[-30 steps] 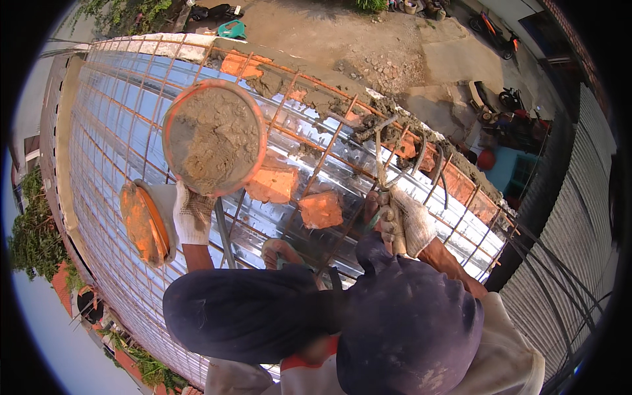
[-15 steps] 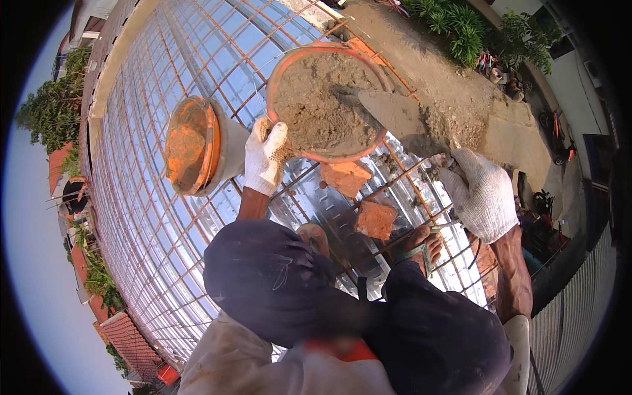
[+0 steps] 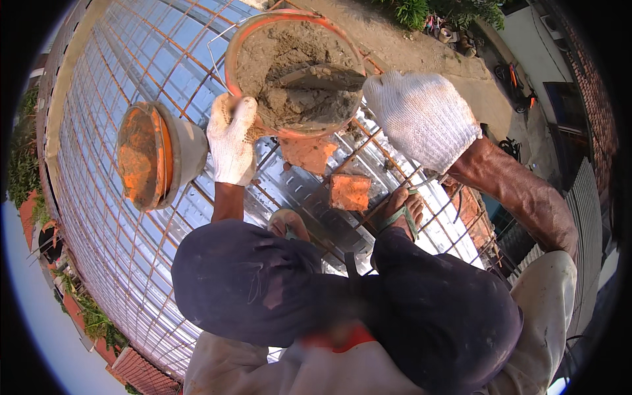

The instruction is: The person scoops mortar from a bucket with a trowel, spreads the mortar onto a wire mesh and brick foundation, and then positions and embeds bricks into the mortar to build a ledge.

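Observation:
Wet grey mortar point(image 3: 266, 49) fills an orange-rimmed bucket point(image 3: 230, 66) in front of me. My left hand point(image 3: 232, 145), in a white knitted glove, is closed on the bucket's near left rim, thumb uppermost. At the opposite side, my gloved right hand point(image 3: 424, 118) is a fist around a trowel; its handle is hidden by the glove. The trowel's mortar-smeared blade point(image 3: 322, 77) is tilted and partly sunk in the mortar, pointing left. Two broken brick pieces, one point(image 3: 308, 155) against the bucket's near side and another point(image 3: 350, 192) closer to me, lie below it.
A grey bucket point(image 3: 189, 150) with a stained orange one inside lies tipped at the left. Rusty rebar mesh point(image 3: 164, 95) spans shiny corrugated metal sheeting under my sandalled feet point(image 3: 405, 207). Beyond the sheeting's right edge, the ground point(image 3: 487, 92) is lower down, with a parked motorbike point(image 3: 517, 85).
My right hand has come up to the bucket's right rim, and the trowel blade has gone from above the rim into the mortar, turned on edge. My left hand keeps its hold on the rim.

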`<state>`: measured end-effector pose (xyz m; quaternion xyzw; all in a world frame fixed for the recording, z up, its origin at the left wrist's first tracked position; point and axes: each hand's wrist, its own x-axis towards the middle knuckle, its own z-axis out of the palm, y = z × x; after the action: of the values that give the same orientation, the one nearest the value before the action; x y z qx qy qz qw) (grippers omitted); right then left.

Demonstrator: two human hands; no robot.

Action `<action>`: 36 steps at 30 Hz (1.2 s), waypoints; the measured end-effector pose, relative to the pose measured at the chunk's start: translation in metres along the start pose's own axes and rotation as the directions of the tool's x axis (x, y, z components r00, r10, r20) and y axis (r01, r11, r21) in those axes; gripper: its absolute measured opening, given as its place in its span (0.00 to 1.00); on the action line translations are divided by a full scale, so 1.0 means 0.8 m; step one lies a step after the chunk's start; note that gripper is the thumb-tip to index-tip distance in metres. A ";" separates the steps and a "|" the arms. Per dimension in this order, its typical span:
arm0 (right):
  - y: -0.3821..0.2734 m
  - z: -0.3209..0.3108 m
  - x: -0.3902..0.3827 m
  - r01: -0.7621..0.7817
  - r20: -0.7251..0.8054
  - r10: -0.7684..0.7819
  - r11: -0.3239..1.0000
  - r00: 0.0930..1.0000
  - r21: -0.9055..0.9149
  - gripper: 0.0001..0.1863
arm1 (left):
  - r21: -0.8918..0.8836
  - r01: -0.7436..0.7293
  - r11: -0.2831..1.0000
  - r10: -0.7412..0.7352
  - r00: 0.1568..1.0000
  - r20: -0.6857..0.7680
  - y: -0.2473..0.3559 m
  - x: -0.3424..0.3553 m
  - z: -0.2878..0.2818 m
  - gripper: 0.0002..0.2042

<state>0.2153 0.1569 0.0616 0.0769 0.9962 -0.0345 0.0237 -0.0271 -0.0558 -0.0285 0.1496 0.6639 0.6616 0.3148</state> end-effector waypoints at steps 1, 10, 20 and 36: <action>0.013 -0.003 -0.009 -0.018 -0.006 0.018 0.999 1.000 0.030 0.18 | 0.019 0.006 1.000 -0.006 1.000 -0.004 -0.007 0.003 -0.004 0.16; 0.017 0.011 -0.003 -0.266 0.306 0.159 0.898 0.939 0.350 0.15 | 0.075 -0.028 0.997 0.031 0.999 -0.037 -0.002 -0.003 0.006 0.17; -0.012 -0.010 0.000 -0.218 -0.007 0.218 0.975 0.976 0.051 0.11 | 0.031 0.012 0.999 -0.012 1.000 0.007 0.003 -0.009 0.000 0.17; 0.021 -0.020 -0.026 -0.423 0.250 0.359 0.860 0.899 0.285 0.15 | 0.045 -0.023 0.999 0.023 1.000 0.020 0.013 -0.018 0.023 0.15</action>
<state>0.2381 0.1711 0.0773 0.2773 0.9324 -0.2034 0.1109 -0.0071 -0.0493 -0.0137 0.1707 0.6739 0.6485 0.3101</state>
